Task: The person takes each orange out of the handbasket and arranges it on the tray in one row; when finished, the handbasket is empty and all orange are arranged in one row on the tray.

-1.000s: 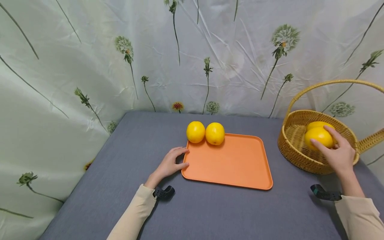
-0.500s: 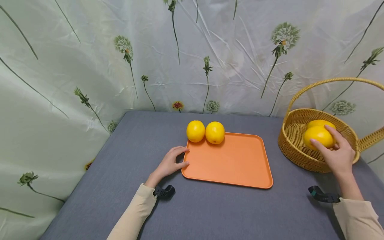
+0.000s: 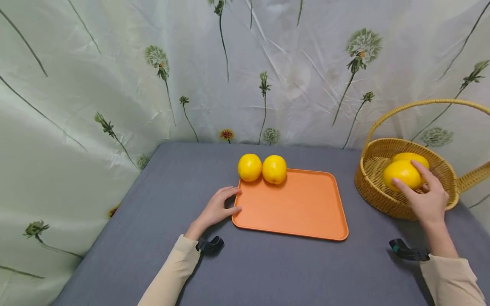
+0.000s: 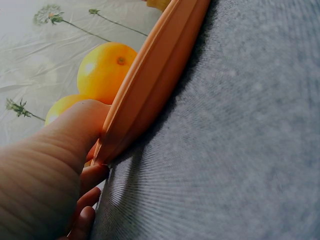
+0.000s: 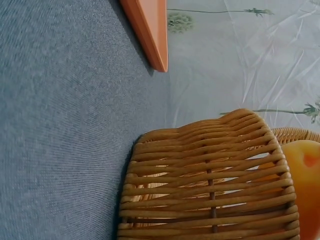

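My right hand (image 3: 430,197) holds a yellow-orange round fruit, which looks like an orange (image 3: 401,174), between thumb and fingers. It is over the inside of a wicker basket (image 3: 377,203) at the right. A second orange (image 3: 417,158) lies behind it in the basket. At the left, my left hand (image 3: 215,207) holds the left edge of an orange tray (image 3: 298,206); in the left wrist view, the thumb lies over the rim and the fingertips (image 4: 95,172) are at its side. Two more oranges, one left (image 3: 249,167) and one right (image 3: 274,169), sit side by side at the tray's far left corner.
The basket's tall arched handle (image 3: 425,102) rises over its opening. A grey cloth (image 3: 283,272) covers the table, with a flower-patterned curtain (image 3: 306,85) hanging behind it. Each wrist wears a black band, left (image 3: 209,245) and right (image 3: 409,251).
My right hand has shifted a little to the left with the orange, showing more of the orange behind it. The left hand and tray have stayed in place.
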Motion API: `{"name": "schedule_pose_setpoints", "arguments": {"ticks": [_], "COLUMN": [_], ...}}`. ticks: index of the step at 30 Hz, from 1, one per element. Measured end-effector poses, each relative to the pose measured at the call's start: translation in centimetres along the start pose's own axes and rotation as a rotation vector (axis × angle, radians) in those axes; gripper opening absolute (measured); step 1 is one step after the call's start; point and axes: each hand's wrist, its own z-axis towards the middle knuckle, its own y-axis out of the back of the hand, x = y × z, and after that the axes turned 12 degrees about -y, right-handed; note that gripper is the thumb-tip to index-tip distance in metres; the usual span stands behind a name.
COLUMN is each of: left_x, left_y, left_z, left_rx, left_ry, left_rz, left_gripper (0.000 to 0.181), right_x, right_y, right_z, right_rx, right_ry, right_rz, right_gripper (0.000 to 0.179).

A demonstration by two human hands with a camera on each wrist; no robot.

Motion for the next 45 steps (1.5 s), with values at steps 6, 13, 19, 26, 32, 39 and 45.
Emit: {"name": "schedule_pose_setpoints", "arguments": {"ticks": [6, 13, 19, 26, 32, 39, 45], "left_x": [0.6, 0.8, 0.8, 0.9, 1.0, 1.1, 1.3], "left_y": [0.3, -0.1, -0.5, -0.4, -0.1, 0.0, 0.2], "left_z": [0.4, 0.4, 0.2, 0.2, 0.8, 0.9, 1.2], "left_rx": [-0.015, 0.002, 0.010, 0.017, 0.025, 0.042, 0.043], "left_ry": [-0.007, -0.008, -0.009, -0.006, -0.005, 0.010, 0.010], "left_rz": [-0.002, -0.004, -0.014, -0.009, -0.015, -0.022, -0.030], "left_gripper": [0.052, 0.053, 0.053, 0.053, 0.054, 0.055, 0.056], "right_x": [1.0, 0.9, 0.8, 1.6, 2.4, 3.2, 4.5], "right_y": [-0.7, -1.1, -1.6, -2.5, -3.0, -3.6, -4.3], "right_z": [0.2, -0.2, -0.5, -0.5, -0.6, -1.0, -1.3], "right_rx": [0.011, 0.022, 0.013, 0.048, 0.065, 0.086, 0.126], "right_ry": [0.008, -0.022, 0.022, 0.019, 0.005, 0.040, 0.068], "right_rz": [0.047, 0.046, 0.080, 0.106, 0.122, 0.212, 0.289], "right_gripper": [0.059, 0.058, 0.058, 0.059, 0.058, 0.059, 0.059]}}
